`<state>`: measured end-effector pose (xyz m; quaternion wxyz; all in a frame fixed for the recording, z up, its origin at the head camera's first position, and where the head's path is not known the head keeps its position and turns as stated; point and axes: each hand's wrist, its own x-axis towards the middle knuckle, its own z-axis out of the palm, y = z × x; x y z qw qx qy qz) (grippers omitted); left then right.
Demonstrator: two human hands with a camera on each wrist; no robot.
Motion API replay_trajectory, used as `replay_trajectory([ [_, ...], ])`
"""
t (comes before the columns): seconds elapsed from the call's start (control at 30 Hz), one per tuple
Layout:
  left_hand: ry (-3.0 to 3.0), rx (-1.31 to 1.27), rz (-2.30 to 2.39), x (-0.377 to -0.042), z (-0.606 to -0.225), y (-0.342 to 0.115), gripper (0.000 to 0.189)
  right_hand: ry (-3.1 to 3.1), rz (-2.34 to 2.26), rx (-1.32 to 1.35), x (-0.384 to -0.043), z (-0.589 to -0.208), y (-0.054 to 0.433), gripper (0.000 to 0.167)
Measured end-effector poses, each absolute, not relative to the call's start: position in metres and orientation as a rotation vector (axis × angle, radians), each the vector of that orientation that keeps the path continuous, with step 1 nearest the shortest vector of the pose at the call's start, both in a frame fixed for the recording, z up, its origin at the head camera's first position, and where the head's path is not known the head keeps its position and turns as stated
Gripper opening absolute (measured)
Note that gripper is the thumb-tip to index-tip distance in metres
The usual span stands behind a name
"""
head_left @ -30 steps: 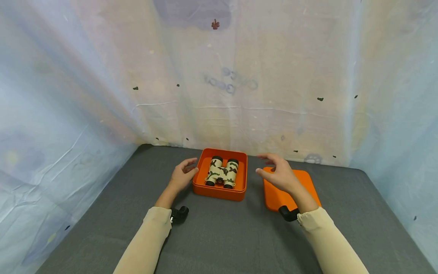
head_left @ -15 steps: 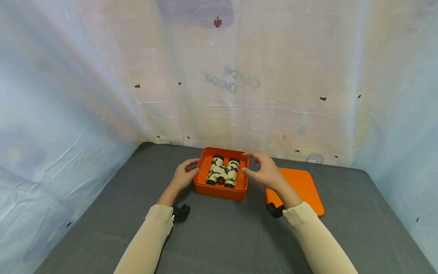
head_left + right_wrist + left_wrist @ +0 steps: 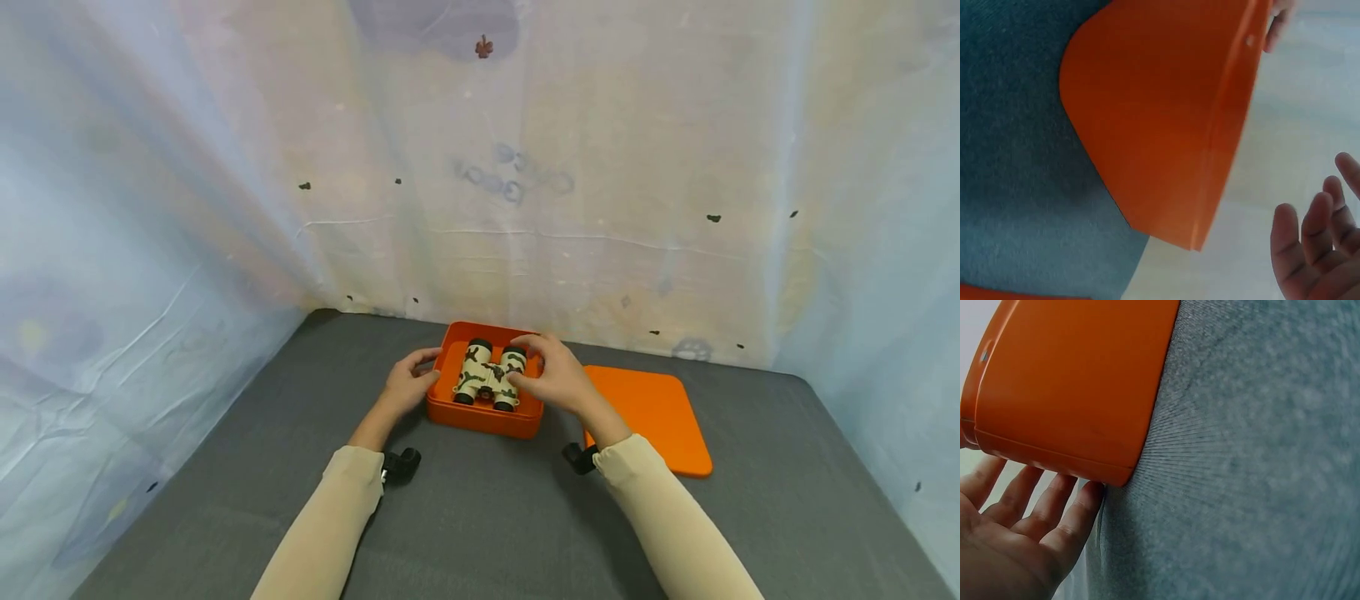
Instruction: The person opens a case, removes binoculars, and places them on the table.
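Note:
Camouflage-patterned binoculars point(image 3: 487, 377) lie inside an orange box point(image 3: 483, 419), their two barrels pointing away from me. My left hand point(image 3: 402, 386) is at the box's left side; in the left wrist view, its fingertips point(image 3: 1088, 495) touch the outer wall, with the fingers only slightly bent. Over the right part of the box hovers my right hand point(image 3: 558, 375), thumb and fingers spread apart near the right barrel. The right wrist view shows these fingers point(image 3: 1319, 231) above the rim with nothing between them. Whether the thumb touches the barrel is unclear.
An orange lid point(image 3: 656, 421) lies flat on the grey tabletop point(image 3: 480, 517), right of the box and partly beneath my right forearm. Behind the table hangs a pale patterned curtain point(image 3: 600, 167), close to the box's far side. Black cameras are strapped to both wrists.
My right hand has moved left from above the lid to over the right side of the box. My left hand has shifted slightly closer to the box wall. The binoculars stay in place.

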<state>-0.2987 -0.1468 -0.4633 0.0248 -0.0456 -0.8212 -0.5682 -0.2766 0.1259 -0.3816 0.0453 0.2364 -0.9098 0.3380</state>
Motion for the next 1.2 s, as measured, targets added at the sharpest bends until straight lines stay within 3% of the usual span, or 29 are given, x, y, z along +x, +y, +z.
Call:
replay_trajectory([
  [1.2, -2.451, -0.060, -1.861, -0.298, -0.469, -0.145, 0.042, -2.990, 0.841, 0.614, -0.302, -0.419, 0.092, 0.059],
])
